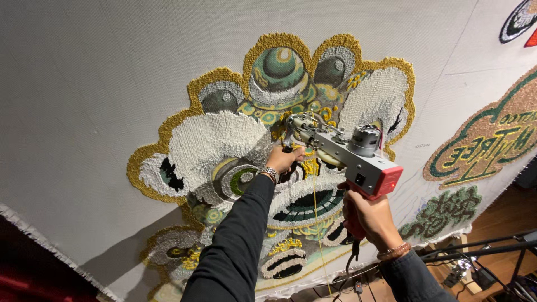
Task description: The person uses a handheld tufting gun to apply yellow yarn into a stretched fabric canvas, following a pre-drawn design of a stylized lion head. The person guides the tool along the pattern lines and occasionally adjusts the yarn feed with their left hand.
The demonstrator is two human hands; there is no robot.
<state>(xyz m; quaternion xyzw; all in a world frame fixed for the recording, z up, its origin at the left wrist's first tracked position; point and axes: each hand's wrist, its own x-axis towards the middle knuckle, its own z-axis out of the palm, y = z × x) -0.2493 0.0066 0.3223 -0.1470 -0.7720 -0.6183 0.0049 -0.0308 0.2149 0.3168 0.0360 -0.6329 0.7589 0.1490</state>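
- one tufting gun (344, 154), grey-bodied with a red rear block and a round silver motor on top, is held against a stretched pale backing cloth (100, 84); its nose sits at the centre of the scene, the body running toward 4 o'clock.
- two hands work it, both in dark sleeves. the left hand (283, 159) reaches up from 6 o'clock, arm nearly straight, fingers curled around the front grip just under the nose; a metal watch band (269, 173) circles that wrist.
- the right hand (372, 215), at about 5 o'clock, has its fingers wrapped tight around the red handle below the rear block, wrist bent back; one beaded bracelet (394, 251) sits on it.
- one strand of yellow yarn (318, 223) drops straight down from the gun toward 6 o'clock, and one dark power cord (352, 263) hangs from the handle's base.
- one large tufted lion-head design (235, 140), white, gold, green and grey, fills the cloth behind the gun, which touches it near the middle.
- three further tufted patches show: a tan and green cloud shape (492, 137) at 3 o'clock, a small green motif (444, 210) at 4 o'clock, and a fragment (520, 19) cut off at 2 o'clock.
- wooden floor (503, 215) and dark stand bars (481, 247) lie at 4 o'clock.
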